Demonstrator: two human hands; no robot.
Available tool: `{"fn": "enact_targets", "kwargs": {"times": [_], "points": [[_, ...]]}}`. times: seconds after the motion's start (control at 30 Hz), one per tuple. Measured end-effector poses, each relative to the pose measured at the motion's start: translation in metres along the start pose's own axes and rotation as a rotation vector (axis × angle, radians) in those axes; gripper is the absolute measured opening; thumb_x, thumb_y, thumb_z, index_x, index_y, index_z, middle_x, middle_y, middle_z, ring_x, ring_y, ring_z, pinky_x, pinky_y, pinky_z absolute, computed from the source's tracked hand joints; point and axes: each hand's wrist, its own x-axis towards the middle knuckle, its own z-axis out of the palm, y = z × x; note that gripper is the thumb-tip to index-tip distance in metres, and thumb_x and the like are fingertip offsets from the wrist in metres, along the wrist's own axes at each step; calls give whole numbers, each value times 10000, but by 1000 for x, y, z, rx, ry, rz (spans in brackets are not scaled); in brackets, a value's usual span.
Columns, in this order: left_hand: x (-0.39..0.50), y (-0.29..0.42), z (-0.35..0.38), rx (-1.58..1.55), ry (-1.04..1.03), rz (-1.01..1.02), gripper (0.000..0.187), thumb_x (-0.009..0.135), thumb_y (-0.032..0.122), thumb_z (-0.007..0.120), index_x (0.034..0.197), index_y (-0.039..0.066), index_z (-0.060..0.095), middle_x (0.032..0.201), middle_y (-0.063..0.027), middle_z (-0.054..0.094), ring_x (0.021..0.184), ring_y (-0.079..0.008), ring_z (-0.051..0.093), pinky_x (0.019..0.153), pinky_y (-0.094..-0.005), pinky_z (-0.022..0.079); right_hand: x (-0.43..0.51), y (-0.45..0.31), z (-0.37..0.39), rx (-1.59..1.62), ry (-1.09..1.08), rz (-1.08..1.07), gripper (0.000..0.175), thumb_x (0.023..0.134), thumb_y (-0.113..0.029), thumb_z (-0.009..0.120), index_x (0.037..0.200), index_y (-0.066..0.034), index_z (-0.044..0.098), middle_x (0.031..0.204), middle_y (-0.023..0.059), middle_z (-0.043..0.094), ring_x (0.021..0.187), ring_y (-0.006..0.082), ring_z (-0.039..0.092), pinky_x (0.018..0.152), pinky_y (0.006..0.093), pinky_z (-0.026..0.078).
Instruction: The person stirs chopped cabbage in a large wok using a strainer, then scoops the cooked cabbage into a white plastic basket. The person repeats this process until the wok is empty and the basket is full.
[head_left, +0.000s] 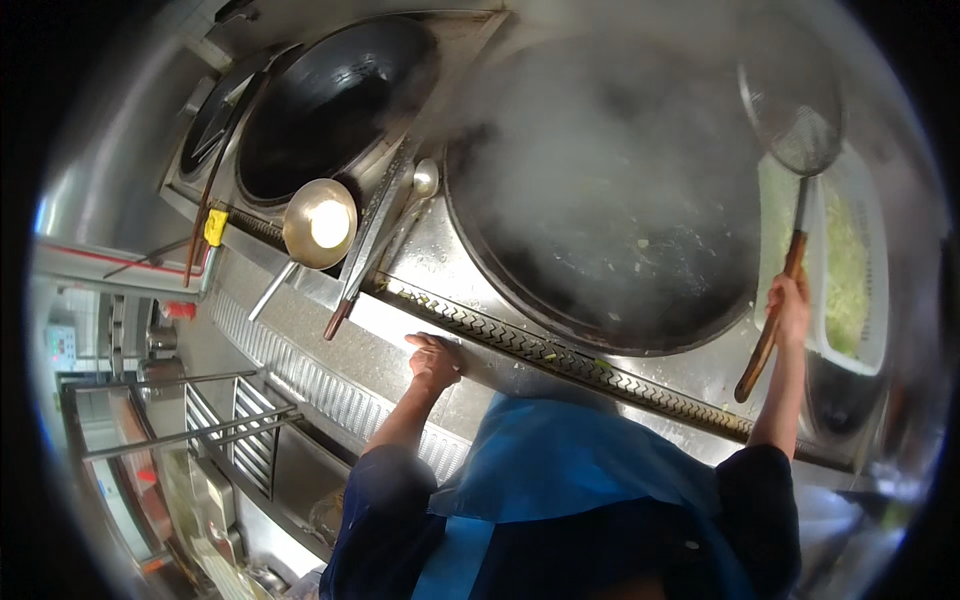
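My right hand grips the wooden handle of a wire-mesh skimmer. The skimmer's round mesh head is over the far right, above one end of a white plastic basket of shredded pale-green vegetable. Steam rises from a large wok in front of me and blurs its contents. Dark liquid with small pale bits shows near its front side. My left hand rests on the stove's steel front edge, holding nothing, its index finger extended.
A slotted drain channel with vegetable scraps runs along the stove front. To the left lie a steel ladle, a long wooden-handled tool and a spoon. Another dark wok stands beyond them. A metal rack stands at lower left.
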Motion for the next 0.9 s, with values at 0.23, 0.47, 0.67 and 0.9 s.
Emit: {"fn": "enact_targets", "kwargs": {"times": [0.23, 0.47, 0.67, 0.9], "points": [[0, 2, 9, -41, 16, -26, 1219, 725, 405, 813, 1484, -243, 112, 1471, -563, 150, 1056, -396, 707, 871, -340, 587, 100, 109, 26, -588, 65, 98, 328, 897, -205, 613, 1168, -30, 556, 767, 90, 586, 561, 192, 559, 425, 336, 453], [-4, 1, 5, 32, 67, 25, 1109, 760, 367, 754, 1453, -273, 170, 1431, -593, 174, 977, -395, 721, 843, -316, 586, 59, 192, 129, -266, -356, 576, 166, 859, -107, 635, 769, 4, 552, 621, 107, 539, 507, 225, 550, 418, 413, 474], [8, -3, 25, 38, 98, 46, 1076, 771, 352, 740, 1449, -274, 187, 1427, -603, 158, 1015, -422, 709, 862, -336, 584, -9, 178, 226, 61, -622, 810, 195, 866, -116, 656, 710, -52, 557, 625, 66, 543, 498, 198, 547, 464, 393, 505], [-7, 1, -6, 2, 7, 12, 1147, 741, 365, 775, 1464, -255, 136, 1463, -572, 140, 1025, -386, 714, 872, -320, 584, -52, 164, 266, 807, -962, 1166, 193, 950, -107, 543, 1126, -30, 523, 751, -33, 471, 583, 67, 469, 566, 264, 420]]}}
